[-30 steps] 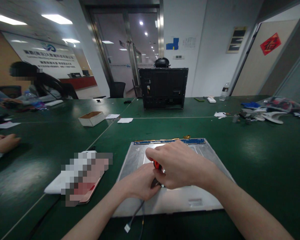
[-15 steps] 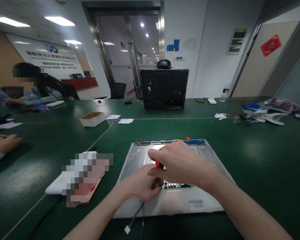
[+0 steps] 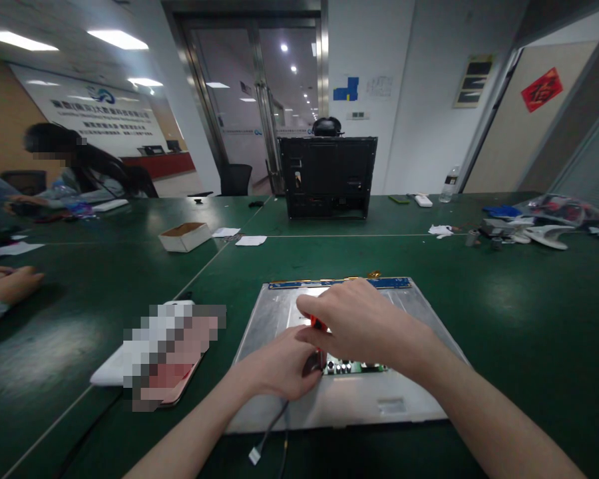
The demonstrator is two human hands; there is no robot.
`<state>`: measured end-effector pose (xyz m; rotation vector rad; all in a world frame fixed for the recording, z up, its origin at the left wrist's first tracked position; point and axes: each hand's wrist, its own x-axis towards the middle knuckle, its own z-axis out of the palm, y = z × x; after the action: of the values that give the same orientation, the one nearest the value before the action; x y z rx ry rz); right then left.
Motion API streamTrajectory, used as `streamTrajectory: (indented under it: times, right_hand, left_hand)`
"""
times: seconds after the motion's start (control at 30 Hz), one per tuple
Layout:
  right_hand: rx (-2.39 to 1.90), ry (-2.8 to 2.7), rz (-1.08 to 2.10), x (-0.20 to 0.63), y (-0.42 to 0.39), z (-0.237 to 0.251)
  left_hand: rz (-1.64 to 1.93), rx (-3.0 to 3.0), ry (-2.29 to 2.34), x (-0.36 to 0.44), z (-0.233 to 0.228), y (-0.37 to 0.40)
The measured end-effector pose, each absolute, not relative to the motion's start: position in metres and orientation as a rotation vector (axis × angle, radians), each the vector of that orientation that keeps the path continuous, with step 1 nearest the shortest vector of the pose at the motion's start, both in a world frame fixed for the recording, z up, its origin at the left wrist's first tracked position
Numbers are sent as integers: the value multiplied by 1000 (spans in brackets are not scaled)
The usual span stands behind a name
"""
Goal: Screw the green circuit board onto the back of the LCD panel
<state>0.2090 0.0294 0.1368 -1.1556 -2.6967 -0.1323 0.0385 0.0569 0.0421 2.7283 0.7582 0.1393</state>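
A display panel (image 3: 339, 402) with a silvery metal back lies flat on the table before me, a blue circuit strip (image 3: 392, 284) along its far edge. On its near half sits a green circuit board (image 3: 357, 367), partly under my hands. My right hand (image 3: 364, 318) is closed around the red and black handle of a screwdriver (image 3: 318, 324), held upright over the board; its tip is hidden. Just below, my left hand (image 3: 282, 366) rests on the panel at the board's left end, fingers curled around something hidden. A cable (image 3: 272, 429) with a white plug hangs over the near edge.
Two phone-like slabs, one white (image 3: 112, 369) and one pink (image 3: 180, 389), lie to the left. Farther off are an open box (image 3: 184, 238), paper slips (image 3: 251, 241), a black monitor housing (image 3: 329, 176) and a bottle (image 3: 448, 186). Another person's hand (image 3: 12, 285) rests at far left.
My right hand has turned slightly on the screwdriver, and a little more of its red handle shows. My left hand and the panel stay in place.
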Motion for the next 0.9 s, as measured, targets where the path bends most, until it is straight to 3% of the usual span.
streamTrajectory:
  times: [0.9]
  right_hand:
    - [-1078, -2701, -98, 211, 26, 137]
  left_hand:
    - [236, 2696, 654, 41, 43, 60]
